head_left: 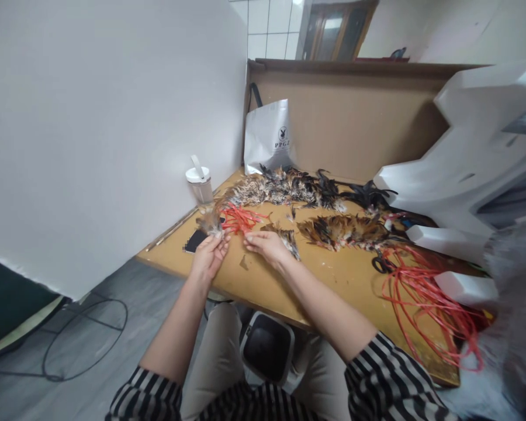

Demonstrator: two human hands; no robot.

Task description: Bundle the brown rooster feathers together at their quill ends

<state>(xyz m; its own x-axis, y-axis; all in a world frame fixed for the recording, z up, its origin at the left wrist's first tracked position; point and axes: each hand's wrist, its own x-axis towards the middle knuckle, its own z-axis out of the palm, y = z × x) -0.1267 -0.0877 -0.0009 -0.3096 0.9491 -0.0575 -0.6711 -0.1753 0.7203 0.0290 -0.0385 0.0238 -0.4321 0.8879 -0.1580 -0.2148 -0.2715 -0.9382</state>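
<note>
My left hand (211,254) is closed in a pinch on a small bunch of brown and grey feathers (209,221), which fans up from the fingertips. My right hand (265,244), a short way to the right, is also pinched. Its fingertips meet the lower end of a red plastic strip, partly hidden by the fingers. Just beyond both hands lies a loose pile of red plastic strips (241,218). A dark phone (195,240) rests flat beside my left hand. A small heap of feathers (288,238) lies partly behind my right wrist.
Long rows of feathers (284,188) and brown feathers (344,232) cover the table (328,280). Black-handled scissors (380,264) lie near more red strips (425,298). A lidded cup (200,184), a silver bag (267,137) and white foam (482,134) stand around. A bin (267,348) sits below.
</note>
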